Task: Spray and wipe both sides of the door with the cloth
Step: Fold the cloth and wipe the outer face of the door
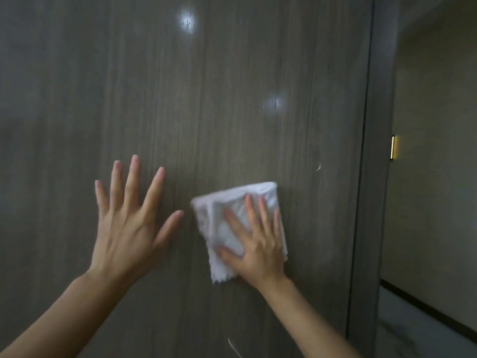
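A dark grey-brown wood-grain door (232, 73) fills most of the view. My left hand (126, 223) lies flat on it with fingers spread, left of centre. My right hand (255, 241) presses a folded white cloth (232, 205) flat against the door with straight fingers, just right of the left hand. Two bright wet or reflective spots show on the door above the hands. No spray bottle is in view.
The door's right edge (371, 177) runs down the frame, with a brass hinge (392, 147) on it. Beyond it are a beige wall (433, 177), a dark skirting board (426, 310) and pale floor at the lower right.
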Tool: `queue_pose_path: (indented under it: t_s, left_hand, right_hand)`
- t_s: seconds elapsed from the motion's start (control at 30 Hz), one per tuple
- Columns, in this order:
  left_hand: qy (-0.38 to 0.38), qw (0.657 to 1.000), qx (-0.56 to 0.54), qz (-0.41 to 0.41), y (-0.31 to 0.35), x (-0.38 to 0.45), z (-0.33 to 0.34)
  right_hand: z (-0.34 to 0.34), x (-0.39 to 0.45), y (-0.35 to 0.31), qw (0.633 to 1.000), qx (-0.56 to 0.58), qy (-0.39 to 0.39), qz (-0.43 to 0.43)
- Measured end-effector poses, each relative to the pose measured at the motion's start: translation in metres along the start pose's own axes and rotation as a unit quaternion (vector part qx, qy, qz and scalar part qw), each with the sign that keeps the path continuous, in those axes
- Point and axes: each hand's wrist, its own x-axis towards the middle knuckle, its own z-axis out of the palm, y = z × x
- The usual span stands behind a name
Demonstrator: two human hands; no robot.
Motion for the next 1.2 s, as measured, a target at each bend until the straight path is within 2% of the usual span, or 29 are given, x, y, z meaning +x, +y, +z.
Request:
queue_pose_path:
  t_s: [0.07, 0.1, 0.13, 0.17, 0.27, 0.37, 0.47, 0.63, 0.7, 0.77, 0.83, 0.87, 0.9, 0.93, 0.97, 1.0, 1.07, 1.1, 1.2]
  left_hand:
    - [-0.010, 1.000, -0.013, 0.007, 0.017, 0.009, 0.005]
    - [-0.025, 0.999, 0.002, 0.029, 0.022, 0.013, 0.010]
    - [-0.044, 0.997, 0.027, 0.056, 0.025, 0.015, 0.016]
    - [-0.063, 0.993, 0.056, 0.078, 0.026, 0.016, 0.021]
    - [-0.076, 0.988, 0.095, 0.092, 0.024, 0.017, 0.030]
    - [-0.051, 0.990, 0.091, 0.097, 0.024, 0.017, 0.031]
    - [-0.046, 0.990, 0.085, 0.102, 0.022, 0.018, 0.031]
    - [-0.038, 0.991, 0.085, 0.100, 0.024, 0.017, 0.032]
    - [-0.039, 0.991, 0.082, 0.100, 0.023, 0.017, 0.031]
    - [-0.039, 0.991, 0.077, 0.106, 0.022, 0.017, 0.031]
    - [-0.036, 0.990, 0.078, 0.107, 0.023, 0.017, 0.032]
    - [-0.034, 0.991, 0.081, 0.106, 0.023, 0.017, 0.032]
    - [-0.033, 0.991, 0.083, 0.103, 0.024, 0.016, 0.033]
    - [-0.033, 0.991, 0.084, 0.102, 0.024, 0.016, 0.033]
    - [-0.035, 0.991, 0.084, 0.103, 0.024, 0.016, 0.033]
    - [-0.039, 0.990, 0.085, 0.105, 0.024, 0.017, 0.031]
    - [-0.054, 0.989, 0.092, 0.107, 0.023, 0.017, 0.027]
    - [-0.061, 0.988, 0.094, 0.106, 0.024, 0.017, 0.026]
    - [-0.071, 0.988, 0.094, 0.102, 0.026, 0.018, 0.025]
  right_hand:
    - [-0.006, -0.024, 0.016, 0.981, -0.018, -0.051, -0.185]
    - [-0.009, -0.021, 0.036, 0.969, -0.018, -0.061, -0.240]
    - [-0.012, -0.012, 0.059, 0.964, -0.022, -0.061, -0.257]
    - [-0.015, 0.004, 0.082, 0.972, -0.027, -0.050, -0.229]
    - [-0.027, 0.069, 0.143, 0.999, -0.041, 0.001, 0.021]
    - [-0.038, 0.129, 0.161, 0.973, -0.025, 0.035, 0.228]
    - [-0.037, 0.133, 0.148, 0.950, -0.025, 0.064, 0.303]
    - [-0.009, 0.027, 0.073, 0.909, -0.010, 0.066, 0.412]
    - [0.000, -0.012, 0.034, 0.929, -0.016, 0.043, 0.366]
    - [0.000, -0.032, 0.026, 0.972, -0.026, 0.000, 0.233]
    - [-0.009, -0.015, 0.055, 0.998, -0.031, -0.014, 0.056]
    - [-0.016, 0.003, 0.075, 0.999, -0.042, -0.019, -0.025]
    - [-0.020, 0.024, 0.096, 0.995, -0.051, -0.027, -0.076]
    - [-0.023, 0.044, 0.116, 0.996, -0.051, -0.026, -0.075]
    - [-0.025, 0.060, 0.131, 0.999, -0.042, -0.012, -0.020]
    - [-0.028, 0.072, 0.142, 0.997, -0.032, 0.010, 0.076]
    - [-0.030, 0.078, 0.146, 0.960, -0.026, 0.047, 0.275]
    - [-0.030, 0.074, 0.140, 0.939, -0.028, 0.057, 0.337]
    - [-0.020, 0.047, 0.101, 0.915, -0.020, 0.064, 0.397]
